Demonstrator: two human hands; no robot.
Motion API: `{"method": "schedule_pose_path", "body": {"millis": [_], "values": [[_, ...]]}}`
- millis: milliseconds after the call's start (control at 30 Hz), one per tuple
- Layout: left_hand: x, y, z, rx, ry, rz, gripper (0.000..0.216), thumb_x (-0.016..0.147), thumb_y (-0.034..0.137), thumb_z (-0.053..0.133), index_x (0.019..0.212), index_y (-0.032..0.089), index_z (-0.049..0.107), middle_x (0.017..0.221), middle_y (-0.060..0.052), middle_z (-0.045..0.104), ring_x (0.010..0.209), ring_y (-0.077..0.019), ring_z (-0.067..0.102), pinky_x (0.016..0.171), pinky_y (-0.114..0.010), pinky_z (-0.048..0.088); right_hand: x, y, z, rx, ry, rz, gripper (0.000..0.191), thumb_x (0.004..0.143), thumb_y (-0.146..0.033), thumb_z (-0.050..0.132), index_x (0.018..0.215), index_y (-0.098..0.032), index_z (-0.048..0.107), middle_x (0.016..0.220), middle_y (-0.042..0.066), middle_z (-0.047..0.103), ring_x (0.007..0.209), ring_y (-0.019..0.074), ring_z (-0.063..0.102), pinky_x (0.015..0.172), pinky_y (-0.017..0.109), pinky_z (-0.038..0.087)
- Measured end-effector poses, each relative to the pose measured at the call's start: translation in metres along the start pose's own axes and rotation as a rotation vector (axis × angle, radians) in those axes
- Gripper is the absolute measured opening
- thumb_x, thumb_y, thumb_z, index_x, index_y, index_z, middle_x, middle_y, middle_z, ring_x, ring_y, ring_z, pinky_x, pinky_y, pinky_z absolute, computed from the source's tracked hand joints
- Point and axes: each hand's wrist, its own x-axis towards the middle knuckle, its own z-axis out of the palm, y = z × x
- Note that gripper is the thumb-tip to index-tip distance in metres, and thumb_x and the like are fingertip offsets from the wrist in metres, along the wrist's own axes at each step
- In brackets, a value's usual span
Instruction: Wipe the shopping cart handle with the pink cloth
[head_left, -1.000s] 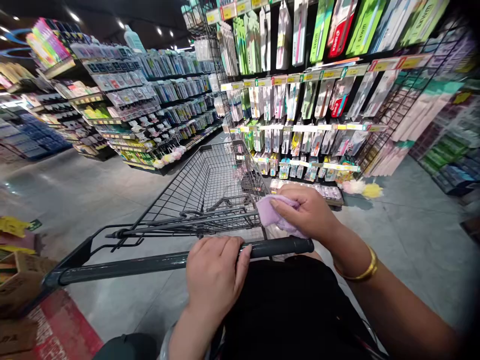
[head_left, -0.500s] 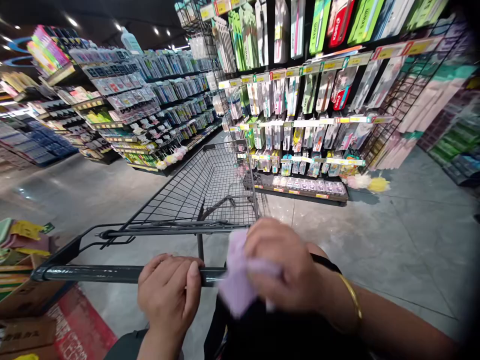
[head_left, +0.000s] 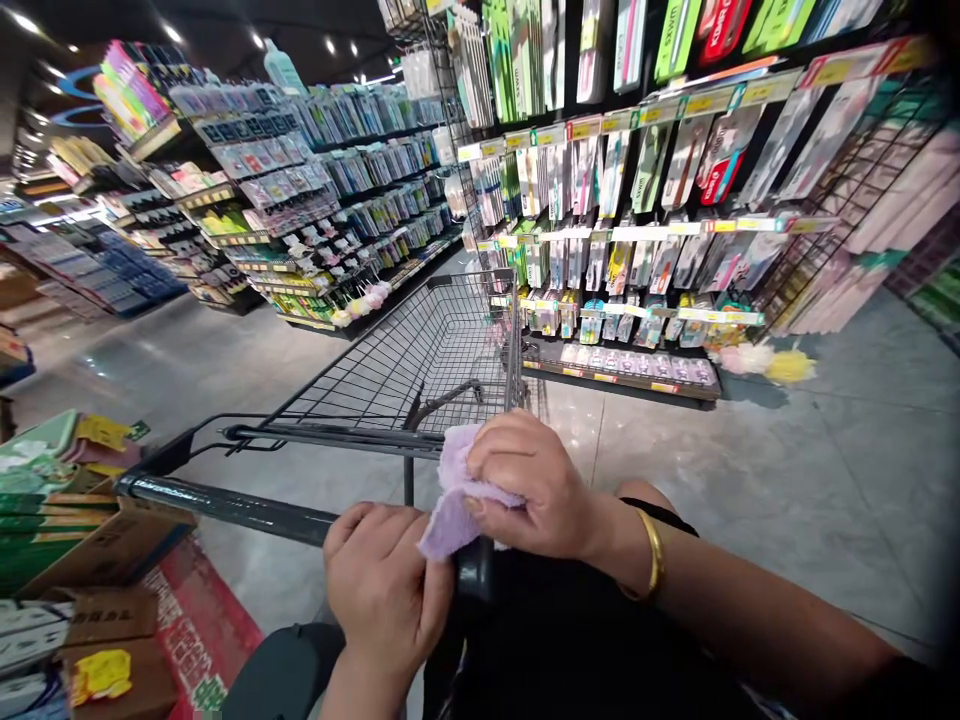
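A black wire shopping cart [head_left: 420,360] stands in front of me in a store aisle. My left hand [head_left: 386,590] is wrapped around its dark handle bar [head_left: 225,503], close to the bar's right end. My right hand [head_left: 532,485], with a gold bangle on the wrist, pinches a lilac cloth [head_left: 450,500] and presses it on the right end of the handle, right beside my left hand. The basket looks empty.
A rack of hanging toothbrush packs [head_left: 637,200] rises just right of the cart. Long shelves of goods [head_left: 300,190] run along the left. Cardboard boxes with packets [head_left: 67,540] sit at my lower left on a red mat. Grey tiled floor [head_left: 787,470] spreads to the right.
My right hand brought the cloth from the cart's rear rim down onto the right end of the handle. My left hand slid along the bar. The cart swung left in my view.
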Motion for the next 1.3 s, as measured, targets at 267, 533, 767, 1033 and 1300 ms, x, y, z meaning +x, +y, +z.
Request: {"method": "schedule_pose_path", "body": {"millis": [267, 533, 767, 1033, 1300], "values": [[-0.013, -0.025, -0.025, -0.028, -0.038, -0.078, 0.025, 0.091, 0.022, 0.042, 0.075, 0.023, 0.061, 0.072, -0.001, 0.066, 0.076, -0.0192, 0.062, 0.096, -0.045, 0.033, -0.01, 0.026, 0.03, -0.215, 0.014, 0.201, 0.026, 0.093, -0.035, 0.054, 0.073, -0.019, 0.06, 0.081, 0.005, 0.065, 0.08, 0.0179, 0.055, 0.076, 0.035, 0.041], [-0.016, -0.007, -0.035, 0.181, -0.175, -0.075, 0.047, 0.092, 0.046, 0.051, 0.132, 0.022, 0.055, 0.093, -0.004, 0.073, 0.084, -0.0218, 0.065, 0.094, -0.04, 0.041, -0.006, 0.067, 0.06, -0.399, -0.292, 0.197, 0.035, 0.098, -0.042, 0.046, 0.085, -0.017, 0.066, 0.094, 0.007, 0.066, 0.094, 0.0191, 0.05, 0.083, 0.034, 0.032], [-0.029, -0.044, -0.03, 0.265, -0.101, -0.057, 0.039, 0.093, 0.038, 0.055, 0.126, 0.02, 0.065, 0.067, -0.002, 0.063, 0.066, -0.0183, 0.058, 0.071, -0.033, 0.043, 0.044, 0.093, 0.069, -0.524, -0.733, 0.459, 0.054, 0.099, -0.046, 0.031, 0.082, -0.017, 0.074, 0.088, 0.009, 0.072, 0.09, 0.0203, 0.061, 0.084, 0.034, 0.033], [-0.041, -0.079, -0.05, 0.176, -0.124, -0.058, 0.041, 0.093, 0.04, 0.056, 0.129, 0.021, 0.062, 0.068, -0.001, 0.066, 0.064, -0.0166, 0.06, 0.065, -0.031, 0.043, 0.057, 0.086, 0.093, -0.56, -0.856, 0.488, 0.058, 0.095, -0.045, 0.031, 0.076, -0.013, 0.075, 0.08, 0.012, 0.073, 0.081, 0.0235, 0.065, 0.086, 0.038, 0.035], [-0.065, -0.099, -0.067, 0.146, -0.077, -0.071, 0.037, 0.088, 0.044, 0.062, 0.121, 0.028, 0.068, 0.085, -0.002, 0.074, 0.077, -0.0194, 0.066, 0.082, -0.037, 0.048, 0.031, 0.081, 0.08, -0.448, -0.795, 0.367, 0.063, 0.1, -0.056, 0.025, 0.08, -0.019, 0.073, 0.084, 0.006, 0.073, 0.087, 0.0174, 0.063, 0.085, 0.031, 0.031]]}}
